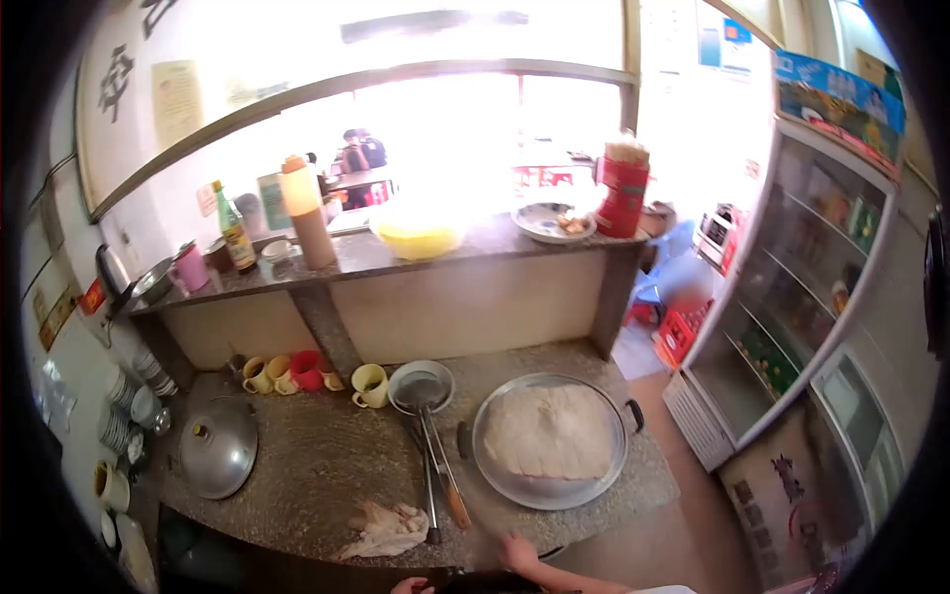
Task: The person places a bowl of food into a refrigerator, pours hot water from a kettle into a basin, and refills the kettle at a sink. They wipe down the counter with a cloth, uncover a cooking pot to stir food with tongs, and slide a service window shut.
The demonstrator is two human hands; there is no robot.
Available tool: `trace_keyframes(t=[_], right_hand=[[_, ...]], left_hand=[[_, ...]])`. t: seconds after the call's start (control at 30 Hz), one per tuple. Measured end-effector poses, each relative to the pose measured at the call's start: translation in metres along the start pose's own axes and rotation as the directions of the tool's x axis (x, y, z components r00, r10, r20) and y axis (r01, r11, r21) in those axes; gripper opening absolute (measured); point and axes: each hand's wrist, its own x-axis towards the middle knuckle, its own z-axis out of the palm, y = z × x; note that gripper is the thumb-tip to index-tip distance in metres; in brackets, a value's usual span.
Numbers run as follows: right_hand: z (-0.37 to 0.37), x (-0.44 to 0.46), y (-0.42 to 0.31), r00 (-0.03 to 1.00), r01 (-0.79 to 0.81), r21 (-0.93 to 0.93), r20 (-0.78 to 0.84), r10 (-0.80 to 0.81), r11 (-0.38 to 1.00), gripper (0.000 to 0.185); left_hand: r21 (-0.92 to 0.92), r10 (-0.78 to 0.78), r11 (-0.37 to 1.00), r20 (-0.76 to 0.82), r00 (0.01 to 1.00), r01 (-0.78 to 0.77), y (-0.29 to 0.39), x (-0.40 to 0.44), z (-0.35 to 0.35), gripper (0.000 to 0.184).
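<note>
My right hand (518,552) is at the counter's front edge, below a wide metal pan (482,465); its fingers are slightly smeared. In the pan lies a large, pale, dough-like slab (549,431) with marks along its front. My left hand (411,586) only partly shows at the bottom edge, below a crumpled cloth (388,530); what it holds, if anything, is hidden. Between cloth and pan, a mesh strainer (421,390) rests in a white bowl (398,368), its handle pointing toward me. Beside it lies a wooden-handled utensil (456,505).
A domed metal lid (220,460) sits on the left of the counter (317,465). Several mugs (371,386) stand along its back. The raised shelf holds a squeeze bottle (309,223), a yellow bowl (421,236) and a red canister (621,193). A glass-door fridge (792,287) stands right.
</note>
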Motion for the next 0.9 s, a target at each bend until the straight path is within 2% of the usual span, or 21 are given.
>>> trace_keyframes(t=[0.03, 0.1, 0.17, 0.23, 0.3, 0.37, 0.43, 0.5, 0.57, 0.63, 0.67, 0.77, 0.83, 0.9], right_hand=[[-0.008, 0.001, -0.008, 0.999, -0.023, -0.042, 0.043, 0.025, 0.999, 0.033], [-0.020, 0.004, -0.028, 0.995, -0.047, -0.084, 0.085, 0.054, 0.995, 0.029], [0.006, 0.020, -0.017, 0.998, -0.049, -0.089, 0.026, 0.052, 0.995, 0.027], [0.014, 0.022, -0.009, 0.988, 0.054, 0.021, -0.143, -0.051, 0.998, 0.026], [0.006, 0.014, -0.011, 0.998, -0.048, 0.048, -0.033, 0.050, 0.998, 0.035], [0.007, -0.005, -0.009, 0.973, -0.017, 0.118, -0.226, 0.043, 0.993, 0.035], [0.021, -0.022, -0.006, 0.975, -0.089, 0.170, -0.184, 0.120, 0.981, 0.034], [0.034, -0.039, -0.013, 0.967, -0.169, 0.209, -0.153, 0.203, 0.963, 0.034], [0.043, -0.054, -0.027, 0.960, -0.051, 0.272, -0.253, 0.123, 0.961, 0.033], [0.045, -0.065, -0.034, 0.962, -0.084, 0.260, -0.229, 0.146, 0.962, 0.031], [0.038, -0.071, -0.039, 0.964, -0.096, 0.309, -0.209, 0.166, 0.946, 0.031], [0.025, -0.094, -0.034, 0.930, -0.174, 0.348, -0.249, 0.270, 0.921, 0.029], [0.019, -0.116, -0.029, 0.828, -0.291, 0.451, -0.323, 0.458, 0.844, 0.027], [0.015, -0.139, -0.023, 0.750, -0.359, 0.496, -0.352, 0.560, 0.791, 0.026]], left_hand=[[-0.087, 0.006, 0.996, 0.013, 1.000, -0.005, 0.011, 0.000, 0.004, 0.033], [0.047, 0.159, 0.985, 0.104, 0.982, -0.164, 0.021, 0.019, 0.010, 0.029], [0.013, 0.148, 0.986, 0.354, 0.923, -0.163, 0.002, 0.047, 0.015, 0.041], [0.091, 0.176, 0.969, 0.396, 0.901, -0.229, 0.047, 0.052, 0.001, 0.040], [0.059, 0.170, 0.976, 0.380, 0.909, -0.207, 0.042, 0.067, -0.005, 0.038], [-0.032, 0.212, 0.976, 0.384, 0.899, -0.216, 0.025, 0.089, -0.010, 0.037], [-0.166, 0.179, 0.976, 0.264, 0.948, -0.138, 0.011, 0.116, -0.008, 0.034], [-0.059, 0.204, 0.978, 0.084, 0.975, -0.199, 0.006, 0.147, -0.006, 0.030], [-0.298, 0.029, 0.954, 0.169, 0.985, 0.023, 0.010, 0.181, 0.001, 0.030], [-0.488, -0.042, 0.862, 0.195, 0.980, 0.134, 0.038, 0.198, 0.008, 0.036], [-0.486, -0.032, 0.862, 0.226, 0.974, 0.141, 0.040, 0.210, 0.015, 0.036], [-0.432, -0.201, 0.857, 0.224, 0.954, 0.282, 0.061, 0.232, 0.039, 0.042], [-0.511, -0.188, 0.811, 0.234, 0.954, 0.285, 0.051, 0.246, 0.054, 0.034], [-0.525, -0.256, 0.794, 0.168, 0.952, 0.306, 0.052, 0.252, 0.058, 0.028]])
